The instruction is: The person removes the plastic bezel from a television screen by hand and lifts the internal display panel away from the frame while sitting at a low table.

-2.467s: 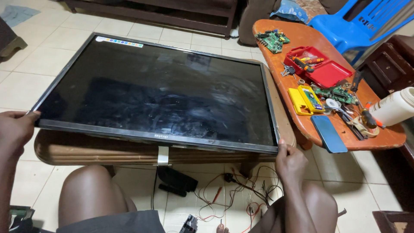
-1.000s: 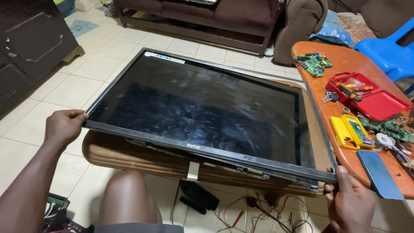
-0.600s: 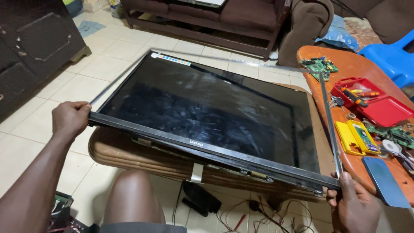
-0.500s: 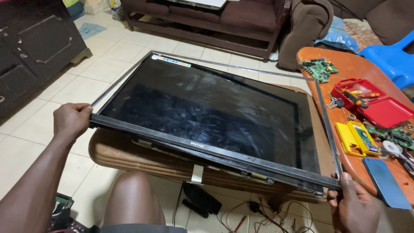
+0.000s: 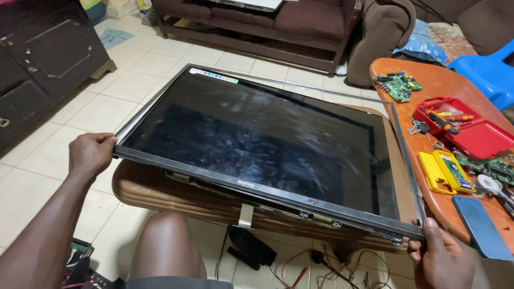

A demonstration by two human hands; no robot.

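Room: a tiled living-room floor [image 5: 176,59], a dark sofa [image 5: 267,21] along the far side, a dark cabinet [image 5: 43,59] at the left.
Surface: a low wooden table [image 5: 176,195] under the panel, with a white strip hanging over its near edge.
Flat-screen television panel [image 5: 262,147]: dark, smeared glass in a thin black frame, held at its two near corners and tilted just above the wooden table.
Left hand [image 5: 91,154]: fingers curled shut over the near left corner of the frame.
Right hand [image 5: 441,259]: closed on the near right corner, thumb lying on the frame's edge.
Orange side table [image 5: 444,85]: just beside the panel on the right, carrying a green circuit board [image 5: 397,85], an open red tool case [image 5: 466,126], a yellow case [image 5: 445,171] and a blue phone [image 5: 479,227].
Floor below: a black box and loose wires [image 5: 321,265] near the knee.
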